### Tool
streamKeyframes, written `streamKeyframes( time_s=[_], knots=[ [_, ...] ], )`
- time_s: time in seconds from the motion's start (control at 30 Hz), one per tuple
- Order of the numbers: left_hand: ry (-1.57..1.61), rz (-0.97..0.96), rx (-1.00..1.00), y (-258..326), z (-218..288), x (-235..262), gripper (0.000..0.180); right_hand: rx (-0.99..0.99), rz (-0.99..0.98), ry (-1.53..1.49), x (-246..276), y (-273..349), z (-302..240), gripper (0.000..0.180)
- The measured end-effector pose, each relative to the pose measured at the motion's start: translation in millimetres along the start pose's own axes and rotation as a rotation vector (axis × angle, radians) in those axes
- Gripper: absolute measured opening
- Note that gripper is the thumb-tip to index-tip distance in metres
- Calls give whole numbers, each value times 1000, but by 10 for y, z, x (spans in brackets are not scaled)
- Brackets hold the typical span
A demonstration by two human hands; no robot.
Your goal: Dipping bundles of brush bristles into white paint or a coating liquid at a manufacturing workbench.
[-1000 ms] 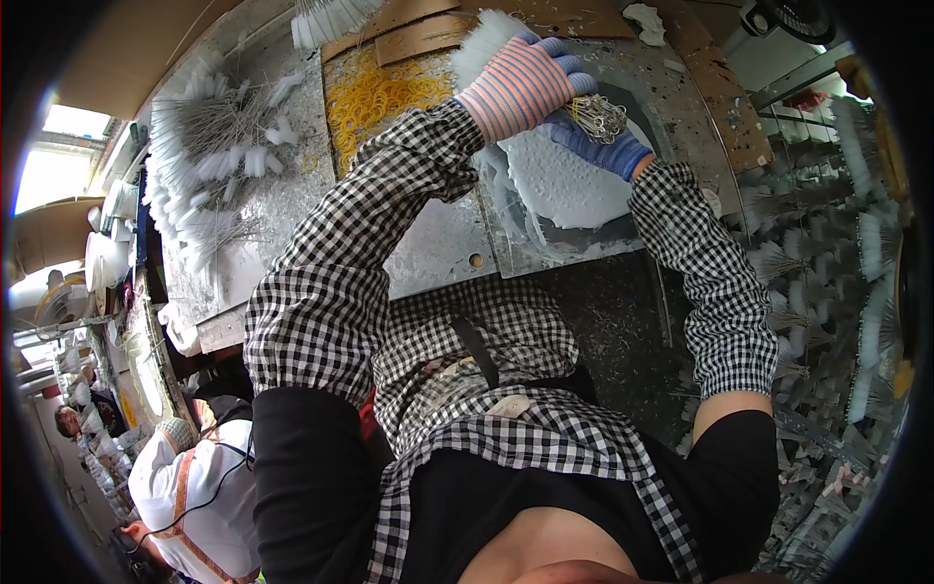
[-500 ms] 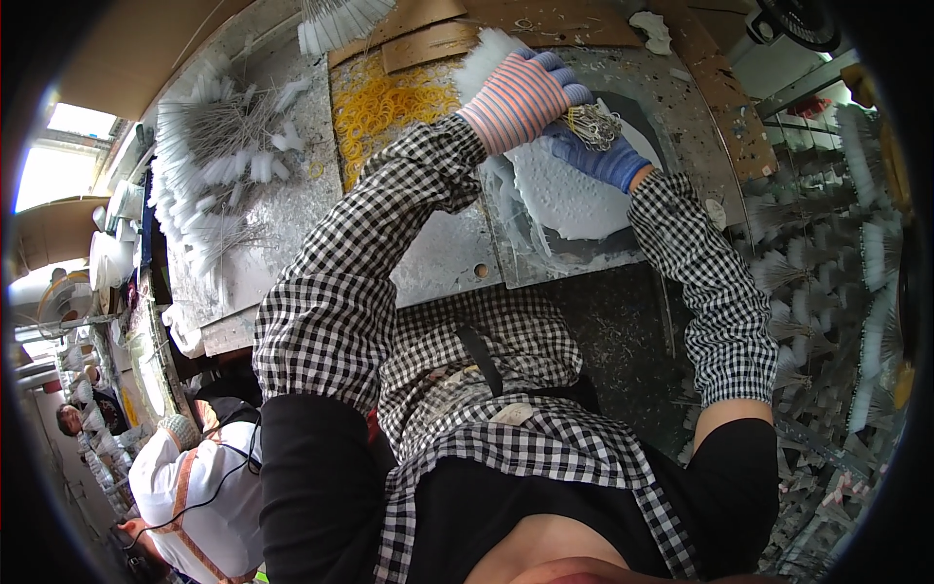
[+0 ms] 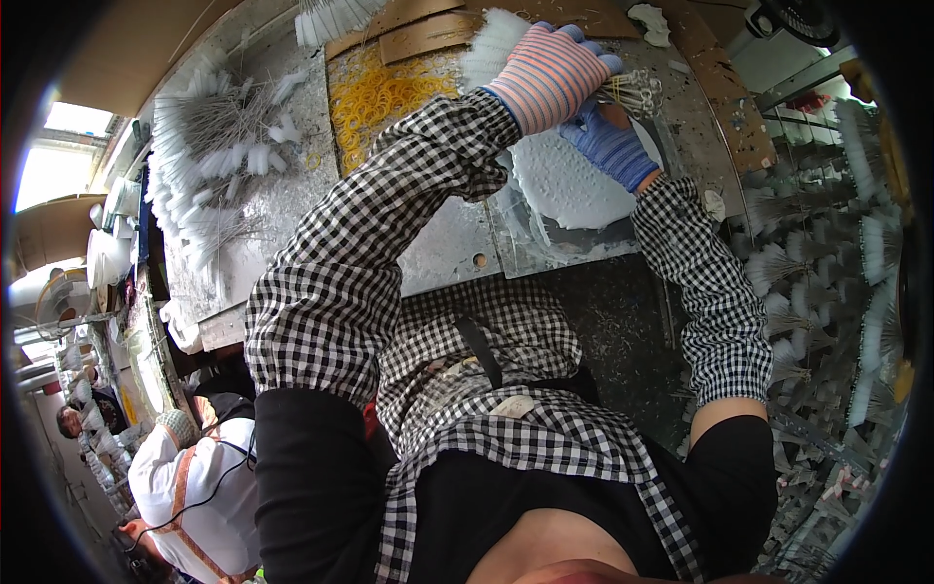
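My left hand (image 3: 555, 80), in a pink-and-blue striped glove, is closed around a bundle of wire-handled brushes. Their white bristles (image 3: 494, 47) stick out on its left, while the looped wire ends (image 3: 637, 92) point right. Just below those ends is my right hand (image 3: 611, 148) in a blue glove. Its fingers reach toward the underside of my left hand and are partly hidden, so their grip is unclear. Beneath both hands lies a flat, bumpy white mass (image 3: 569, 185) on a dark sheet on the table.
Yellow rings (image 3: 384, 102) are heaped left of my hands. Farther left lies a large pile of white brushes (image 3: 209, 146). Cardboard strips (image 3: 423, 39) line the back. Racks of brushes (image 3: 803, 263) stand at right. Another person in white (image 3: 209, 487) is at lower left.
My left hand has moved slightly right and up with the brushes. The wire ends have swung farther right, apart from my right palm. My right hand has shifted only a little.
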State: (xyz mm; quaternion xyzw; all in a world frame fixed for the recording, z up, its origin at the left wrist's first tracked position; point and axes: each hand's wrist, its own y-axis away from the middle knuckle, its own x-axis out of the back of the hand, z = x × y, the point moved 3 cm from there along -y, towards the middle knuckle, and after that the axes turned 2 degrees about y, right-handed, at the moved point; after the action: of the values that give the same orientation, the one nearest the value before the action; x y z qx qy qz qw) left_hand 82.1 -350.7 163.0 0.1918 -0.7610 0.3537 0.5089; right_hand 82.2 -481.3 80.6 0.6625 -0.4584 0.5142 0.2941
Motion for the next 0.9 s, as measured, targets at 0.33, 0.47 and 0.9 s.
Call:
streamKeyframes(
  time_s=[0.33, 0.47, 0.9],
  knots=[
    [-73, 185, -149, 145, 97, -219, 34, 132, 28, 51, -627, -229, 413, 53],
    [-51, 180, -142, 138, 129, -213, 35, 128, 12, 16, -631, -190, 473, 49],
    [-63, 111, -51, 74, 83, -108, 49, 17, -94, 66, -307, -44, 318, 40]
  ],
)
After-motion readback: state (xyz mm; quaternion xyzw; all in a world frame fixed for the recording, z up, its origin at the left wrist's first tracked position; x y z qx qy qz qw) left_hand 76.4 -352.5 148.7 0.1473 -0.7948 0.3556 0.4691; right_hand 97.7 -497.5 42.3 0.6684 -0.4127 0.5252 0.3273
